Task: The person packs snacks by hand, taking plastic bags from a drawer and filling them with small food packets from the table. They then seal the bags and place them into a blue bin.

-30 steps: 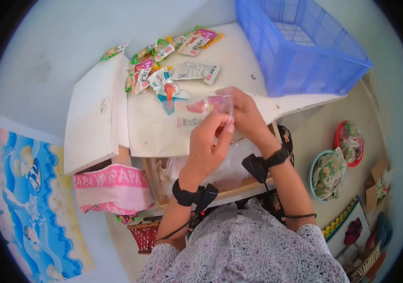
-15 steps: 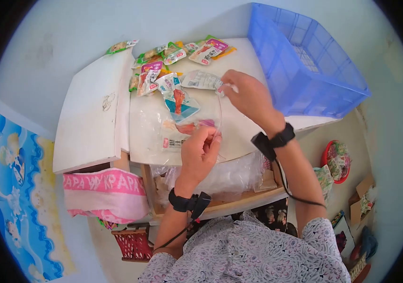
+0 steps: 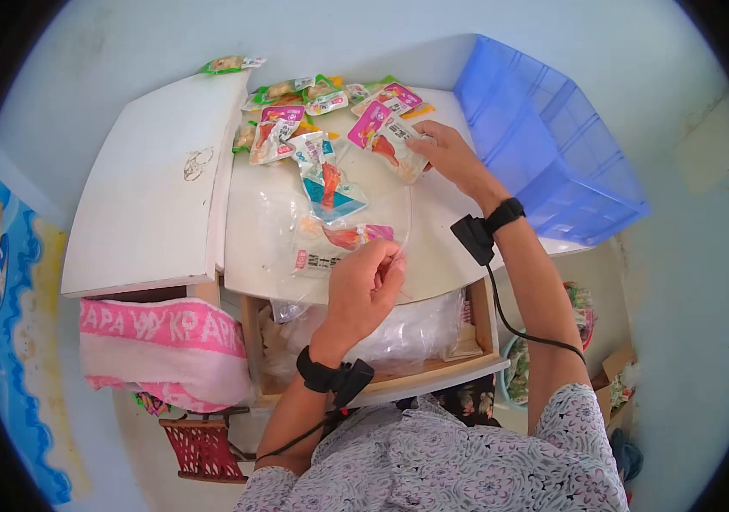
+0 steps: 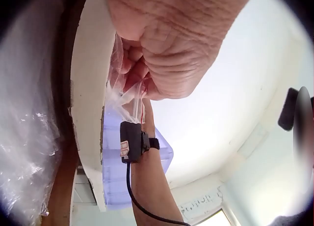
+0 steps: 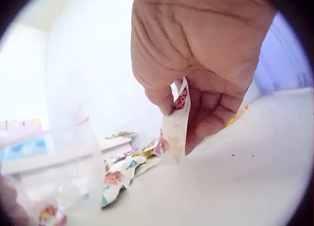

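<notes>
My left hand [image 3: 360, 286] pinches the edge of a clear zip bag [image 3: 275, 235] near the front of the white table. Inside the bag lies a snack packet [image 3: 320, 258] with a purple corner. The left wrist view shows the bag's red-lined zip edge [image 4: 143, 108] at my fingertips. Farther back, my right hand [image 3: 454, 158] holds another white and purple snack packet [image 3: 388, 143] between thumb and fingers, its printed front facing up. Seen from the right wrist, this packet [image 5: 175, 135] stands edge-on. A teal and white packet [image 3: 328, 183] lies just behind the bag.
Several more snack packets [image 3: 279, 136] lie in a loose pile along the back of the table [image 3: 249, 192]. At the right stands a blue plastic crate [image 3: 544, 145]. Below the tabletop, an open drawer [image 3: 381, 375] holds clear plastic bags; a pink towel [image 3: 164, 350] hangs to its left.
Both hands were together at the bag; my right hand then moved away to the back-side-up packet, and has picked it up and turned it over. My left hand kept the bag.
</notes>
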The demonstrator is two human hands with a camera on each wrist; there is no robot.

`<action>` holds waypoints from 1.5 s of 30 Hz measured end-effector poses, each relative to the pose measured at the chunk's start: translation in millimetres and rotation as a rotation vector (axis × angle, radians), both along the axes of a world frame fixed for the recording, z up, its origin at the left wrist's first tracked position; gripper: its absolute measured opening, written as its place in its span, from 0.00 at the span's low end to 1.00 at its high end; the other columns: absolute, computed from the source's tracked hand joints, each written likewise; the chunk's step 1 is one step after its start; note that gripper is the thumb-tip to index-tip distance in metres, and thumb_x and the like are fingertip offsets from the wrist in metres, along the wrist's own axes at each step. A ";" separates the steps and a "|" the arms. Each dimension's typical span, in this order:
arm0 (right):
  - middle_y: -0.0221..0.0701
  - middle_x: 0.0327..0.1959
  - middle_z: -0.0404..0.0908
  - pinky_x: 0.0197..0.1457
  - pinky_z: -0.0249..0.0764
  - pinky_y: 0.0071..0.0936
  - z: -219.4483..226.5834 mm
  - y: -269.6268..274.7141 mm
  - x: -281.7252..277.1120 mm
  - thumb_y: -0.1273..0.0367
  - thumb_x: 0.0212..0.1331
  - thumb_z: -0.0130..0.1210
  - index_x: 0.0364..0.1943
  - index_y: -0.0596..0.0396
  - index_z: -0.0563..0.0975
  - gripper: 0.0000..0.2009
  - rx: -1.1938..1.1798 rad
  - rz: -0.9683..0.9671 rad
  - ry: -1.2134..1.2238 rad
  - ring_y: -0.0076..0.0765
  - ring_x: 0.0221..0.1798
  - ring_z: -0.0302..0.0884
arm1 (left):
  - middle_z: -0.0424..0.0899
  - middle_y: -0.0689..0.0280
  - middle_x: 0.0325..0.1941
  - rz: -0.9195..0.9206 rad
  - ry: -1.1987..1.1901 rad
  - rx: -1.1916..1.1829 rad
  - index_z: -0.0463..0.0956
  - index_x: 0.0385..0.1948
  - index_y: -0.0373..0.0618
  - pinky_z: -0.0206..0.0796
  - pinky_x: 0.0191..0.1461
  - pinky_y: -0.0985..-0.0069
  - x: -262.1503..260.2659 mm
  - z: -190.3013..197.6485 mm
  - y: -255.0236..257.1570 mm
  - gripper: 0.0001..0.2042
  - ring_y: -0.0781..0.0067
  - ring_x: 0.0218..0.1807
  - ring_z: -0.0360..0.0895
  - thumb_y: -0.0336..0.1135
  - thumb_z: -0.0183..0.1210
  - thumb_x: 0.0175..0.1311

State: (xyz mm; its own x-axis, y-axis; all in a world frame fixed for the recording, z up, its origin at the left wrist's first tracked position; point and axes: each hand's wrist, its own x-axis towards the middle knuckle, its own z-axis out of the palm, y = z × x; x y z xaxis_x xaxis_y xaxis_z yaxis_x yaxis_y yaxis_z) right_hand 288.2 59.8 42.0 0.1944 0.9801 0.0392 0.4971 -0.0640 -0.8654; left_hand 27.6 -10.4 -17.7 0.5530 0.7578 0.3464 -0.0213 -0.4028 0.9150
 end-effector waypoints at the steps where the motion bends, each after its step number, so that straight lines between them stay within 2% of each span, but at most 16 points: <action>1: 0.28 0.40 0.83 0.45 0.74 0.27 1.1 -5.7 -0.7 0.60 0.71 0.57 0.51 0.60 0.80 0.17 0.022 0.018 0.033 0.22 0.41 0.77 | 0.81 0.69 0.28 0.000 0.005 0.004 0.79 0.40 0.40 0.65 0.33 0.81 0.0 -1.2 0.3 0.04 0.83 0.29 0.74 0.29 0.61 0.68; 3: 0.26 0.41 0.83 0.45 0.73 0.26 -1.0 -13.5 -2.9 0.60 0.71 0.57 0.51 0.61 0.79 0.17 0.066 0.061 0.107 0.20 0.42 0.76 | 0.81 0.69 0.28 0.011 0.002 0.028 0.79 0.40 0.40 0.65 0.32 0.81 0.8 -2.8 0.7 0.04 0.83 0.29 0.73 0.29 0.61 0.68; 9: 0.32 0.42 0.84 0.44 0.77 0.26 -6.2 -30.4 -2.6 0.62 0.71 0.59 0.52 0.62 0.79 0.16 0.138 -0.032 0.031 0.22 0.41 0.78 | 0.80 0.68 0.26 0.034 -0.028 0.041 0.78 0.39 0.40 0.65 0.31 0.80 1.5 -3.1 0.2 0.04 0.82 0.27 0.73 0.29 0.62 0.69; 12: 0.32 0.42 0.84 0.44 0.77 0.26 2.7 -58.4 -7.8 0.64 0.71 0.59 0.52 0.61 0.78 0.15 0.192 -0.027 0.093 0.22 0.41 0.79 | 0.79 0.69 0.26 0.039 -0.030 0.029 0.78 0.39 0.40 0.65 0.31 0.81 2.3 -4.9 0.0 0.04 0.83 0.28 0.73 0.29 0.62 0.69; 16: 0.28 0.42 0.85 0.45 0.76 0.23 7.9 -119.3 -24.9 0.69 0.69 0.61 0.48 0.57 0.78 0.09 0.242 -0.084 0.558 0.21 0.43 0.81 | 0.79 0.70 0.26 0.034 -0.015 -0.002 0.78 0.39 0.39 0.65 0.32 0.82 3.9 -0.9 -2.2 0.04 0.85 0.28 0.72 0.28 0.61 0.70; 19: 0.28 0.41 0.86 0.46 0.76 0.23 -15.3 -164.3 -41.9 0.72 0.68 0.61 0.45 0.55 0.78 0.06 0.284 -0.149 0.853 0.20 0.43 0.81 | 0.79 0.72 0.27 0.028 -0.007 -0.039 0.78 0.39 0.39 0.65 0.33 0.83 5.7 -4.7 -1.4 0.03 0.87 0.29 0.72 0.28 0.61 0.71; 22: 0.27 0.41 0.86 0.48 0.77 0.23 -28.5 -195.4 -73.2 0.75 0.67 0.61 0.43 0.53 0.78 0.05 0.305 -0.240 1.028 0.19 0.43 0.82 | 0.79 0.74 0.28 0.013 -0.050 -0.098 0.77 0.40 0.39 0.65 0.34 0.84 8.1 -2.6 -1.4 0.03 0.88 0.29 0.72 0.27 0.59 0.72; 24: 0.27 0.42 0.86 0.51 0.79 0.25 -53.2 -203.2 -77.7 0.75 0.68 0.60 0.42 0.53 0.78 0.04 0.291 -0.252 1.048 0.20 0.44 0.82 | 0.78 0.75 0.28 0.012 -0.093 -0.141 0.78 0.39 0.39 0.65 0.34 0.84 10.3 -2.0 -3.4 0.03 0.89 0.29 0.71 0.28 0.59 0.73; 26: 0.27 0.46 0.87 0.55 0.80 0.27 -55.5 -206.3 -90.3 0.74 0.69 0.60 0.44 0.53 0.79 0.04 0.305 -0.251 1.057 0.21 0.48 0.84 | 0.78 0.75 0.27 0.023 -0.145 -0.182 0.78 0.38 0.39 0.64 0.32 0.84 14.3 -4.8 -4.6 0.04 0.90 0.29 0.71 0.29 0.59 0.73; 29: 0.28 0.49 0.87 0.55 0.80 0.29 -52.0 -200.4 -107.6 0.73 0.69 0.60 0.48 0.53 0.80 0.06 0.328 -0.251 1.051 0.22 0.50 0.84 | 0.78 0.76 0.28 0.074 -0.097 -0.078 0.78 0.39 0.38 0.64 0.34 0.86 15.6 -4.4 -7.4 0.05 0.90 0.30 0.70 0.30 0.58 0.74; 30: 0.29 0.51 0.87 0.53 0.80 0.28 -52.6 -198.8 -112.6 0.73 0.69 0.60 0.51 0.54 0.80 0.10 0.358 -0.236 1.049 0.22 0.51 0.83 | 0.78 0.76 0.29 0.088 -0.118 -0.120 0.78 0.39 0.39 0.64 0.36 0.86 15.8 -3.4 -9.0 0.05 0.91 0.31 0.71 0.30 0.58 0.74; 33: 0.30 0.51 0.87 0.51 0.80 0.27 -63.6 -194.9 -122.2 0.73 0.69 0.61 0.53 0.54 0.80 0.11 0.360 -0.252 1.042 0.23 0.51 0.83 | 0.78 0.76 0.32 0.082 -0.194 -0.212 0.78 0.40 0.40 0.65 0.39 0.86 14.8 0.0 -13.6 0.05 0.90 0.34 0.71 0.31 0.59 0.75; 38: 0.28 0.45 0.87 0.41 0.74 0.21 -57.1 -199.2 -120.2 0.70 0.68 0.62 0.54 0.56 0.79 0.13 0.283 -0.278 0.913 0.19 0.44 0.81 | 0.82 0.73 0.40 -0.102 -0.232 -0.324 0.78 0.49 0.38 0.68 0.47 0.85 -0.9 0.1 -3.6 0.08 0.87 0.41 0.76 0.30 0.60 0.74; 40: 0.26 0.41 0.86 0.36 0.70 0.19 -35.7 -206.2 -104.9 0.69 0.68 0.62 0.52 0.56 0.79 0.12 0.224 -0.323 0.810 0.16 0.41 0.80 | 0.81 0.74 0.40 -0.103 -0.239 -0.344 0.80 0.47 0.39 0.67 0.45 0.86 -3.2 3.9 -0.3 0.07 0.89 0.40 0.74 0.30 0.61 0.74; 43: 0.23 0.34 0.82 0.30 0.63 0.16 -16.5 -213.7 -76.1 0.67 0.69 0.62 0.49 0.55 0.80 0.10 0.215 -0.262 0.941 0.13 0.33 0.76 | 0.81 0.75 0.39 -0.140 -0.190 -0.291 0.81 0.45 0.40 0.67 0.43 0.85 -10.2 0.9 2.3 0.05 0.89 0.38 0.73 0.30 0.61 0.73; 45: 0.21 0.31 0.80 0.27 0.62 0.16 -19.4 -215.6 -66.9 0.66 0.69 0.62 0.46 0.55 0.80 0.09 0.106 -0.218 0.693 0.12 0.28 0.72 | 0.81 0.75 0.39 -0.154 -0.160 -0.243 0.81 0.44 0.40 0.67 0.43 0.85 -10.7 0.7 1.5 0.05 0.88 0.37 0.73 0.29 0.61 0.73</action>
